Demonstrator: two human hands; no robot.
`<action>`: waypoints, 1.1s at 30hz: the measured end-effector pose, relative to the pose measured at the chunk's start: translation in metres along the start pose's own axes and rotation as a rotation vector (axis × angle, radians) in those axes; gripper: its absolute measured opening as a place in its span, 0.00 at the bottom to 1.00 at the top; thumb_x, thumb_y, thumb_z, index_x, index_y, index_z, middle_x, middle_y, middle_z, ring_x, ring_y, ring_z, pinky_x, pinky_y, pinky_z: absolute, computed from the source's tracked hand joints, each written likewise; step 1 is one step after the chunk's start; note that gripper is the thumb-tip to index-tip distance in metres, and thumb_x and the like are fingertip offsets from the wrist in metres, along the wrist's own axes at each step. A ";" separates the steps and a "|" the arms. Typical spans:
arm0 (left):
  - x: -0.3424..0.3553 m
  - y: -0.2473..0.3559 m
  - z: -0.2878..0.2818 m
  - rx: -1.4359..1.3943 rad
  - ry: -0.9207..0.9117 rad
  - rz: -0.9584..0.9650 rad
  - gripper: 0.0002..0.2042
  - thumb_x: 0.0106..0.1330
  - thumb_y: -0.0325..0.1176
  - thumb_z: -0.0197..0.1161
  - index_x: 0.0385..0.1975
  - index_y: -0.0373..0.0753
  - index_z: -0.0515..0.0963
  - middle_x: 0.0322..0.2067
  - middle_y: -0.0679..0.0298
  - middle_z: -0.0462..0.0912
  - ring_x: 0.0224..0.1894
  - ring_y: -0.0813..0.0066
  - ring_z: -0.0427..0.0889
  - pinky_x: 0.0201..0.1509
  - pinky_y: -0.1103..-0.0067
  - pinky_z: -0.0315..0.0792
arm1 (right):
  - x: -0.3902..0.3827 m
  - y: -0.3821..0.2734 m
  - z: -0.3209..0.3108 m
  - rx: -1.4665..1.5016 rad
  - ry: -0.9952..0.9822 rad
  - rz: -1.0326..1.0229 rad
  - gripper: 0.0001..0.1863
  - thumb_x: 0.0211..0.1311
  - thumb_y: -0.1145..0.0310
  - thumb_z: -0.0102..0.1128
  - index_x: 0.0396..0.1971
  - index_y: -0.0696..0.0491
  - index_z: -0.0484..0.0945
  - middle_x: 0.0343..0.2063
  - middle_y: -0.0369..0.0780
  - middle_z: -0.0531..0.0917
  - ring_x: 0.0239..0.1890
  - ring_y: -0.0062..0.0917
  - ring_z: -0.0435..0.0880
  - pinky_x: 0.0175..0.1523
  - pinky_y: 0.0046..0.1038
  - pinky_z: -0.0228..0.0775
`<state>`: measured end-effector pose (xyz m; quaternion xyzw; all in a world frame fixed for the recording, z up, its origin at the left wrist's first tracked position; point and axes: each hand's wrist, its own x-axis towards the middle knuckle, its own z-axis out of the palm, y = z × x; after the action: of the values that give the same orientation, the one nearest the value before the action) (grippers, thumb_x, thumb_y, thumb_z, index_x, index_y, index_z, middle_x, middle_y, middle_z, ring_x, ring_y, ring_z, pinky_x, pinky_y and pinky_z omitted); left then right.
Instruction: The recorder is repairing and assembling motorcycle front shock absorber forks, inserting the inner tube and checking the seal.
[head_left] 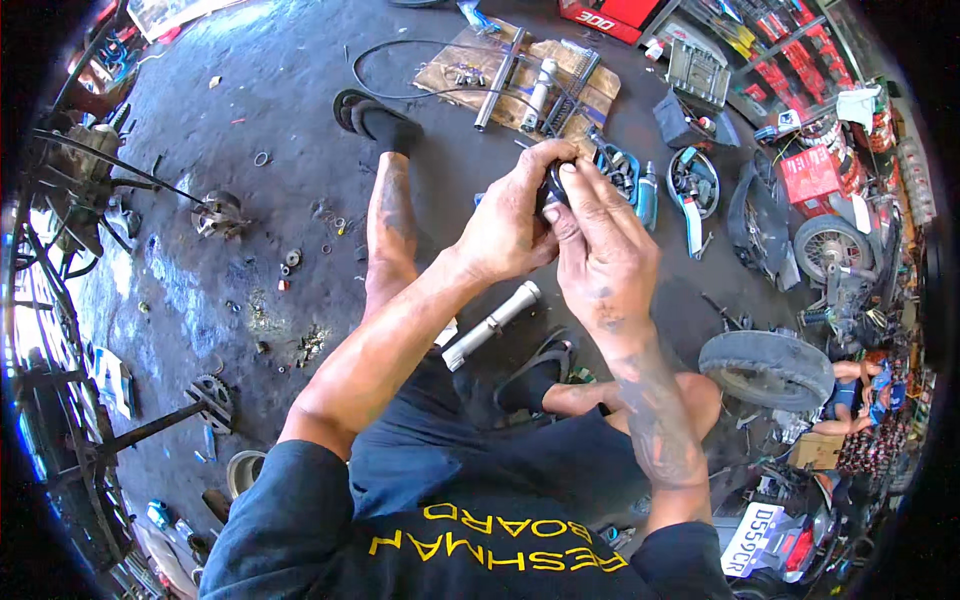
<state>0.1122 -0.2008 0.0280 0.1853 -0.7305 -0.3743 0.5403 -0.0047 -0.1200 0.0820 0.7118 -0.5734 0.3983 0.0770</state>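
My left hand (515, 215) and my right hand (605, 250) are raised together at the centre, both closed around a small black rounded part (554, 186), mostly hidden by my fingers. Beneath them, between my legs, a silver metal tube (492, 325) lies on the floor. Beyond them, a cardboard sheet (445, 75) holds a steel tube (500, 78), a silver cylinder (538, 95), a long spring (572, 93) and a looped black cable. A blue tray of small parts (620, 175) and a blue bottle (646, 195) stand just right of my hands.
Metal rings and small parts dot the dark floor (230, 280) at left, beside a metal frame (70, 190) and sprocket (210, 400). At right are an oval container (695, 175), a spoked wheel (830, 245), a loose tyre (760, 370), motorcycle parts and another person (860, 395).
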 end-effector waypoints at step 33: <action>-0.112 -0.035 -0.074 0.026 -0.477 -0.551 0.20 0.61 0.32 0.72 0.49 0.33 0.74 0.39 0.51 0.86 0.45 0.59 0.87 0.51 0.70 0.79 | -0.130 0.012 0.094 0.890 -0.368 0.495 0.20 0.71 0.71 0.58 0.61 0.55 0.72 0.53 0.38 0.81 0.55 0.21 0.78 0.62 0.28 0.68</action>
<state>0.2150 -0.1738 -0.0613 0.2892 -0.7634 -0.5293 0.2313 0.0268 -0.0793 -0.0707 0.5773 -0.5040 0.4777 -0.4296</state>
